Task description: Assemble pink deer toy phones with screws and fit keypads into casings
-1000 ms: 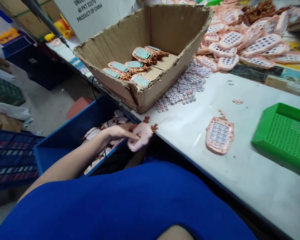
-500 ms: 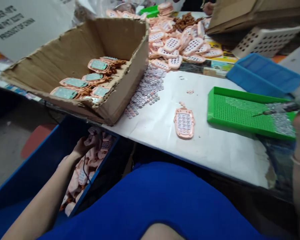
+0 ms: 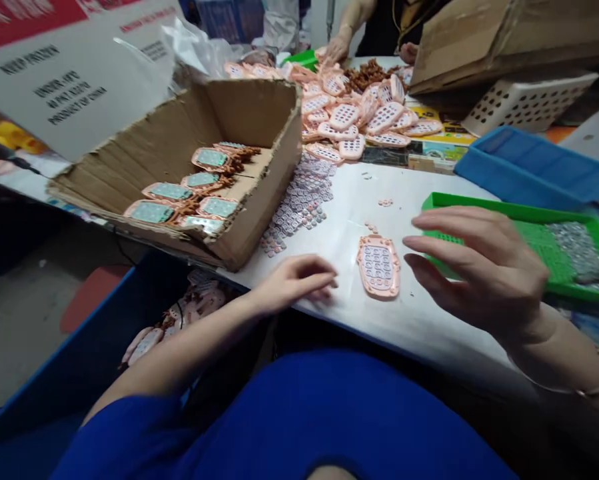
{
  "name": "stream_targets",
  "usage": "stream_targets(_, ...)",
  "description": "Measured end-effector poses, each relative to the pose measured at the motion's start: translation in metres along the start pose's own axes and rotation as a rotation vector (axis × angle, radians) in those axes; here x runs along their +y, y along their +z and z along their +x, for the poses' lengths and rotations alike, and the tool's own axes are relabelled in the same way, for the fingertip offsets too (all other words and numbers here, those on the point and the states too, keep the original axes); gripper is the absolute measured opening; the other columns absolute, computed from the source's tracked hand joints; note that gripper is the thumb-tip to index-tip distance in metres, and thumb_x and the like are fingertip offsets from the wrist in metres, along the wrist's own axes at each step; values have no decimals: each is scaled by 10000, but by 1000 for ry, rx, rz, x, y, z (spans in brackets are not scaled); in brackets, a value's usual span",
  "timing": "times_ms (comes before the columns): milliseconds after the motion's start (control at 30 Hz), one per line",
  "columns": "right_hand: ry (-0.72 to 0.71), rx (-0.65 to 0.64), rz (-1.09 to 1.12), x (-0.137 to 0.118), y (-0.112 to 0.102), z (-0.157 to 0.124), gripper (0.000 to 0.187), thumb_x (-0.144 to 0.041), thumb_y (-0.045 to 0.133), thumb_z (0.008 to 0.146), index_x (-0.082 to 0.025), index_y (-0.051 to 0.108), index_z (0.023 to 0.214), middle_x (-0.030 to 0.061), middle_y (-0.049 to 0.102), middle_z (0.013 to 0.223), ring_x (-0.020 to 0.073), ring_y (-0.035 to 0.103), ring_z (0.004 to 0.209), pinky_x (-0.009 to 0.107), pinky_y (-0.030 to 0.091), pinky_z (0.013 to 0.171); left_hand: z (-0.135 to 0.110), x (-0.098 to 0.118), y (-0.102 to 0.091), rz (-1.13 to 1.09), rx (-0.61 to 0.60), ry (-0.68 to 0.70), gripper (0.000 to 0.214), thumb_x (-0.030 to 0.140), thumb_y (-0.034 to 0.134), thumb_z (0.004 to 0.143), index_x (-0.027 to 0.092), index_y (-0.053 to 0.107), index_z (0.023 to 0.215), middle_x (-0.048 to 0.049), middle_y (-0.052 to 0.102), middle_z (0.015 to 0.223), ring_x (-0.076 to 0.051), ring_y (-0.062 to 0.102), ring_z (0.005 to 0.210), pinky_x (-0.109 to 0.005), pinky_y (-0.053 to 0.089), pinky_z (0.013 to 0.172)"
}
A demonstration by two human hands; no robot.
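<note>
On the white work surface lies a pink phone-shaped plastic shell (image 3: 379, 267) with a clear-looking keypad set in it. My right hand (image 3: 484, 273) hovers just right of the shell, fingers spread and holding nothing. Left of the shell, over the table's front edge, is my left hand (image 3: 296, 283), slightly blurred, fingers loosely stretched with nothing visible in them. Behind my right hand stands a green tray (image 3: 519, 207) with small silvery screws (image 3: 574, 243), partly hidden by the hand. Tiny pink pieces (image 3: 372, 228) lie just above the shell.
A cardboard box (image 3: 264, 193) at left holds shells with green boards. Keypad sheets (image 3: 304, 200) lie beside it. Behind are piled pink shells (image 3: 344, 117) and a co-worker's hand (image 3: 338, 48). A blue tray (image 3: 539, 167) sits behind the green one; a blue bin (image 3: 94, 347) is lower left.
My left hand has come up from the blue bin to the table, letting go of the pink piece there. My right hand has left the electric screwdriver and moved left toward the shell.
</note>
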State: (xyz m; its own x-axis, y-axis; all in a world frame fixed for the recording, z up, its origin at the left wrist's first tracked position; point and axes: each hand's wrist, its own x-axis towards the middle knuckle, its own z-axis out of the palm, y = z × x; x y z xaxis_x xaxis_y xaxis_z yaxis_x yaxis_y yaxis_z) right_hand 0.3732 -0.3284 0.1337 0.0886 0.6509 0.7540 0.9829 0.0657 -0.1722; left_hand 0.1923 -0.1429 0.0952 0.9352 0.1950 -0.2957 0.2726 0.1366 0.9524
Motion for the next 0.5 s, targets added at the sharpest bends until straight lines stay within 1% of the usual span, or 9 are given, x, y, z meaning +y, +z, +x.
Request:
stream_targets(33,-62,-8,13,-5,7,12,271,-173,702,812,-368,688,1001,25,729,1020,251,698,936,447,561,816,19,6,7,-49,37,57,211,342,708,792,152,638,851,-22,687,771,-107,616,602,-237,498,592)
stream_targets(67,-87,-13,36,-9,13,26,262,-146,675,837,-344,688,1008,32,729,1018,238,701,927,425,565,809,37,11,13,-65,50,101,134,273,671,816,148,626,817,-4,659,726,-82,579,555,-209,453,537)
stream_targets(133,-75,23,116,-15,23,59,191,-138,646,871,-295,689,973,45,729,996,216,700,924,392,559,826,67,23,23,-113,57,146,116,195,617,848,153,581,746,33,600,647,-58,526,490,-194,397,483)
stream_targets(200,-62,62,216,-18,34,94,115,-154,640,882,-250,689,923,53,731,951,194,695,895,364,551,825,87,33,29,-131,28,169,154,156,602,858,158,554,712,53,563,597,-47,483,458,-196,381,476)
stream_targets(267,-25,26,314,-16,50,129,63,-187,638,879,-211,694,895,50,728,912,174,682,844,340,550,795,98,37,31,-137,-3,175,167,144,598,866,160,551,707,63,543,574,-42,461,463,-197,397,506)
stream_targets(300,2,-23,348,-15,61,146,66,-201,635,874,-193,699,887,46,724,896,166,673,816,328,550,770,101,37,30,-138,3,176,156,142,604,863,162,556,715,67,538,572,-43,459,477,-196,403,520)
stream_targets(367,41,-180,357,-12,87,180,99,-209,620,861,-169,709,870,35,707,849,153,654,769,312,540,727,105,33,26,-148,33,172,129,135,628,841,166,564,733,71,531,577,-47,466,509,-191,404,532)
stream_targets(433,46,-397,278,-10,118,213,104,-196,618,844,-165,717,847,23,685,793,153,639,740,321,525,730,107,29,21,-165,33,185,113,134,637,825,171,568,744,71,534,587,-52,469,526,-192,408,543)
stream_targets(500,30,-634,156,-12,154,243,72,-177,647,818,-176,719,824,14,663,755,171,639,746,357,517,777,110,25,17,-155,19,207,113,144,634,815,180,568,731,70,534,580,-61,474,535,-201,416,565)
